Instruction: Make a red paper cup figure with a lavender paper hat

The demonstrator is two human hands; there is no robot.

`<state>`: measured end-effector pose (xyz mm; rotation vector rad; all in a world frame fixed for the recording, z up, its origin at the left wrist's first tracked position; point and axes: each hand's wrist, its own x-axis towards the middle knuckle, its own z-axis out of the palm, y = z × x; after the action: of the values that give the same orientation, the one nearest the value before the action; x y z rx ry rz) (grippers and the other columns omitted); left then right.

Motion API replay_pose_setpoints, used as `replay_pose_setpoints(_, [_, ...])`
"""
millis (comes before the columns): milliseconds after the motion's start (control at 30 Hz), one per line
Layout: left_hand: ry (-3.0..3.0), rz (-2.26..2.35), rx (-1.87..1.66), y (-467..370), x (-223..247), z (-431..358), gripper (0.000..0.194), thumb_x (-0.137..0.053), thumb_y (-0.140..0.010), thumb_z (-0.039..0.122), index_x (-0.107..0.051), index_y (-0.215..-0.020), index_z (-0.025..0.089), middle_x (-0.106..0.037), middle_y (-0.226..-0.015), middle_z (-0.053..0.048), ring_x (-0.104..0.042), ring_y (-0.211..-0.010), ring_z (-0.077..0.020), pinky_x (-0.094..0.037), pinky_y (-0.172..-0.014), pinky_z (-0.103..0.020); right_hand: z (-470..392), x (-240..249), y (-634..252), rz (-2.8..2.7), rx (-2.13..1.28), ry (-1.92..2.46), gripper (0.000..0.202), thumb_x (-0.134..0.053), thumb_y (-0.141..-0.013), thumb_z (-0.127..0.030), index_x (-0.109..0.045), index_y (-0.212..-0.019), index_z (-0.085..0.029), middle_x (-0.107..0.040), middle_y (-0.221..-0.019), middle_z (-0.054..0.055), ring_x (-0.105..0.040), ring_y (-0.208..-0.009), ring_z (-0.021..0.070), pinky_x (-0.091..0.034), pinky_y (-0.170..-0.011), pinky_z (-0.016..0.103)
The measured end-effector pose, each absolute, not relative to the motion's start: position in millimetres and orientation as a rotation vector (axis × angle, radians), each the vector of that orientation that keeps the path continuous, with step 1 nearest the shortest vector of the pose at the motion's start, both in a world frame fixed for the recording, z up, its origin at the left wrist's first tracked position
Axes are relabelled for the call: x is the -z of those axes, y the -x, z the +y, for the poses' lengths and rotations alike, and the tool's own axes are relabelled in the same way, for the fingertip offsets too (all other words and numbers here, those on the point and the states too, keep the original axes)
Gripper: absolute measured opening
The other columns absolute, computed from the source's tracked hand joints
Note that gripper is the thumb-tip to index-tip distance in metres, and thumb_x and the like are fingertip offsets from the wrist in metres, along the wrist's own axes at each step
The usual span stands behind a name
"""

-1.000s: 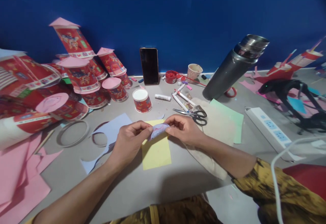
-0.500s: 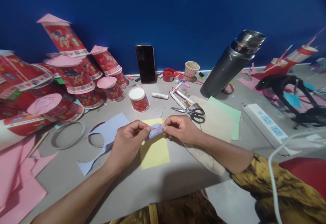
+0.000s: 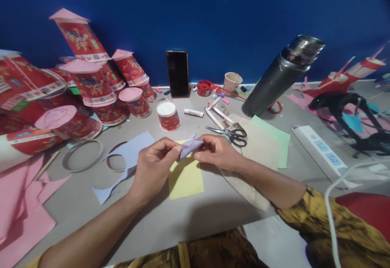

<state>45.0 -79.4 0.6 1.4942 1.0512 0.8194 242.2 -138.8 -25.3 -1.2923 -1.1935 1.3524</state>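
Observation:
Between my two hands is a small piece of purple paper (image 3: 189,147), curved, with marks drawn on it. My left hand (image 3: 155,164) pinches its left end between thumb and fingers. At the other end, my right hand (image 3: 217,151) has its fingers against the upper right edge, the thumb a little lower. Below them a yellow paper sheet (image 3: 186,180) lies on the grey table. A larger purple sheet (image 3: 138,148) with a rounded cutout sits left of my left hand. Scissors (image 3: 233,135) with black handles rest just beyond my right hand, by a beige cloth (image 3: 256,154).
Red paper cups (image 3: 91,85) with pink paper tops are stacked at the left. A single red cup (image 3: 168,117), a white marker (image 3: 193,113) and an upright phone (image 3: 177,74) stand or lie ahead. A dark thermos (image 3: 278,81) and a power strip (image 3: 319,150) are at the right.
The purple paper has tilted and curled, its right end now higher. My right hand's fingers and thumb have moved farther apart. The view has shifted slightly.

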Motion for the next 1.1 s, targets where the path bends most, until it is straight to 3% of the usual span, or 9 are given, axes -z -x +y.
replay_pose_setpoints(433, [-1.437,1.006,-0.755,-50.7,2.7,-83.2,0.021,-0.072,-0.078,0.035,-0.067,-0.066,0.018,-0.062,-0.064,0.001,-0.051,-0.063,-0.0125,-0.042,-0.062,-0.025,-138.8,16.1,-234.6,-1.316,-1.131,1.405,0.018,-0.073,-0.078,-0.031,-0.071,-0.087,-0.015,-0.065,-0.082,0.001,-0.054,-0.072,0.013,-0.042,-0.066,0.025])
replay_pose_setpoints(633, [-1.064,1.023,-0.664,-50.3,5.7,-74.3,0.027,-0.081,-0.067,0.036,-0.062,-0.063,0.018,-0.057,-0.057,0.004,-0.045,-0.052,-0.0082,-0.036,-0.052,-0.021,-138.7,21.4,-239.7,-1.106,-1.431,1.231,0.037,-0.082,-0.073,-0.039,-0.069,-0.099,-0.016,-0.068,-0.087,0.001,-0.061,-0.077,0.0144,-0.048,-0.071,0.027])
replay_pose_setpoints(767, [-1.047,1.029,-0.687,-49.4,1.9,-72.6,0.027,-0.082,-0.064,0.036,-0.064,-0.064,0.017,-0.059,-0.057,0.004,-0.046,-0.051,-0.0079,-0.037,-0.05,-0.02,-137.1,22.6,-242.4,-1.087,-1.467,1.216,0.033,-0.08,-0.076,-0.041,-0.07,-0.095,-0.016,-0.069,-0.089,0.003,-0.063,-0.08,0.0152,-0.048,-0.076,0.029])
replay_pose_setpoints(1100, [-1.23,1.089,-0.723,-50.5,-1.4,-78.1,0.023,-0.078,-0.067,0.037,-0.066,-0.063,0.017,-0.063,-0.06,0.002,-0.05,-0.055,-0.0098,-0.042,-0.053,-0.02,-138.3,20.3,-234.7,-1.125,-1.335,1.317,0.029,-0.079,-0.074,-0.039,-0.069,-0.083,-0.014,-0.06,-0.072,-0.001,-0.051,-0.065,0.0113,-0.038,-0.06,0.024])
